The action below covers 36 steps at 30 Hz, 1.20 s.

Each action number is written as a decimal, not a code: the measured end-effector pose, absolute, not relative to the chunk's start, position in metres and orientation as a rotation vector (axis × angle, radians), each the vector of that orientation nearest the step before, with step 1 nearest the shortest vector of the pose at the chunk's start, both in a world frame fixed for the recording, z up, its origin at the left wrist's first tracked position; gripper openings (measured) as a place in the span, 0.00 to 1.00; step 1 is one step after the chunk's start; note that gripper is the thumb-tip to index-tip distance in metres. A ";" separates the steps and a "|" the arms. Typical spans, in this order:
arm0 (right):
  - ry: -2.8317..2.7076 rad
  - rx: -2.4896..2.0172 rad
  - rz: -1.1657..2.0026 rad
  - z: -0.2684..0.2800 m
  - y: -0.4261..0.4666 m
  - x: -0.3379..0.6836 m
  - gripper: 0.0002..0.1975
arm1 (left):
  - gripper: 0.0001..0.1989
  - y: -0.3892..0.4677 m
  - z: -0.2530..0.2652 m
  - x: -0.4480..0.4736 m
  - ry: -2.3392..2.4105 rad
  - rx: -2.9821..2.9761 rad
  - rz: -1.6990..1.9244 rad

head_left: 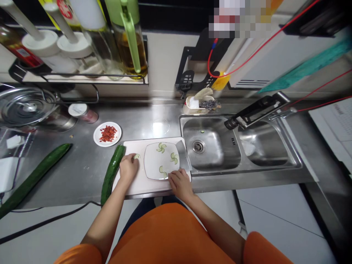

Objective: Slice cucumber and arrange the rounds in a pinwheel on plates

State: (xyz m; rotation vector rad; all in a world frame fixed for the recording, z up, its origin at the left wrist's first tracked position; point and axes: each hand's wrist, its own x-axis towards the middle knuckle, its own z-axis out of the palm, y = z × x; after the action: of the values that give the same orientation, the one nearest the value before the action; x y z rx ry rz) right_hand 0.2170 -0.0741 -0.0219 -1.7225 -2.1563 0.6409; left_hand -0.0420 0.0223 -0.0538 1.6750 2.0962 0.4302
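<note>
A white square plate (150, 161) with a dark rim lies on a white cutting board (132, 187). Thin cucumber slices (173, 158) form three small curved clusters on it. Left of the plate, my left hand (128, 169) pinches cucumber slices (136, 156) at its fingertips. My right hand (181, 184) is over the plate's lower right corner, its fingertips closed at the end of a slice in the lowest cluster (162, 171). A cleaver blade (184, 156) lies flat at the board's right, partly behind the plate. A cucumber (111, 174) rests along the board's left edge.
A small white dish (96, 137) of chopped red pieces (107, 134) stands behind the board. A longer cucumber (35, 176) lies far left, near a lidded steel pot (59, 119). To the right is a double sink (211, 163) with a black faucet (255, 110). Bottles (132, 51) stand on a rack.
</note>
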 end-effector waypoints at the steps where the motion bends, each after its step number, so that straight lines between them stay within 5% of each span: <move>1: -2.156 -1.725 0.641 -0.022 -0.074 0.217 0.11 | 0.17 0.023 -0.053 -0.042 2.093 1.675 0.420; 13: -2.182 -1.732 0.616 -0.017 -0.072 0.217 0.11 | 0.17 0.029 -0.052 -0.043 1.990 1.709 0.418; 25: -2.080 -1.646 0.657 -0.018 -0.052 0.206 0.11 | 0.07 0.030 -0.039 -0.046 1.919 1.712 0.446; 36: -1.734 -1.580 1.038 -0.006 0.006 0.180 0.11 | 0.16 0.019 -0.011 -0.021 1.466 1.157 0.639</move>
State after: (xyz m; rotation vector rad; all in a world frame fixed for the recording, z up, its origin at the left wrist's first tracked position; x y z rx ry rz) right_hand 0.1802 0.0063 -0.0064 -1.5804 -1.7335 1.0384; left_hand -0.0215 0.0186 -0.0113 1.1565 1.4664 0.6388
